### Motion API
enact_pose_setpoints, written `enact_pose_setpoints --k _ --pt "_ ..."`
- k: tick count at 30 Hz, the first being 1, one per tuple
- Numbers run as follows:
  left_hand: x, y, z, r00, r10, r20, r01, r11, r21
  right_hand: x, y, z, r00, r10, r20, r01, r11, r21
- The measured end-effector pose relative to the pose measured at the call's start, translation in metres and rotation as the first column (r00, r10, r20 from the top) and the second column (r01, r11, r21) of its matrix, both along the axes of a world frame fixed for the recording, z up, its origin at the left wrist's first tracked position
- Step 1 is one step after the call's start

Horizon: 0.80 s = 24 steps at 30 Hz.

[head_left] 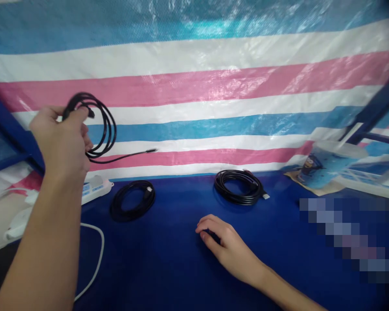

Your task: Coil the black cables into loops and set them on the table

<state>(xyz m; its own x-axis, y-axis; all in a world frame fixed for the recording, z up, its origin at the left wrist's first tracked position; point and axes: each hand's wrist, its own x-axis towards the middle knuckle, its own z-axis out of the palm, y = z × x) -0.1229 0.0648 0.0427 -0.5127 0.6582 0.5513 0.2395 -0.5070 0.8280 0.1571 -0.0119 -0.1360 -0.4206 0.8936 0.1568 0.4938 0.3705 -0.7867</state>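
Observation:
My left hand (60, 138) is raised at the left, closed around a loosely coiled thin black cable (113, 127). A short plug shows beside my fingertips, and one loose end of this cable sticks out to the right. My right hand (228, 244) lies low over the blue table with its fingers loosely bent and a gap between thumb and forefinger. Nothing shows in it. Beyond it lies a thick coil of black cable (236, 199) with a light metal plug. Another black cable coil (117, 207) rests on the table below my left hand.
A power strip (99, 190) and a white cord (102, 246) are at the left. At the right, a patterned cup with a straw (326, 166) stands on brown paper (326, 189), beside a pixelated patch. A striped plastic sheet (194, 90) hangs behind the blue table (142, 268).

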Motion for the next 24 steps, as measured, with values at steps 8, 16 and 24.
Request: enact_pose_setpoints --k 8,16,24 --pt "0.1 -0.062 0.007 0.776 -0.461 0.43 0.507 0.862 0.009 -0.012 0.024 0.089 0.794 -0.203 -0.573 0.152 0.979 -0.136" --pt "0.098 -0.06 0.0 0.799 -0.597 0.066 0.601 0.79 -0.126 0.007 0.045 0.187 0.686 -0.116 -0.718 0.254 0.963 0.087" --pt "0.076 -0.035 -0.022 0.532 -0.804 -0.265 0.599 0.579 -0.554 0.031 0.067 0.154 0.98 0.012 -0.199 0.007 0.996 0.094"
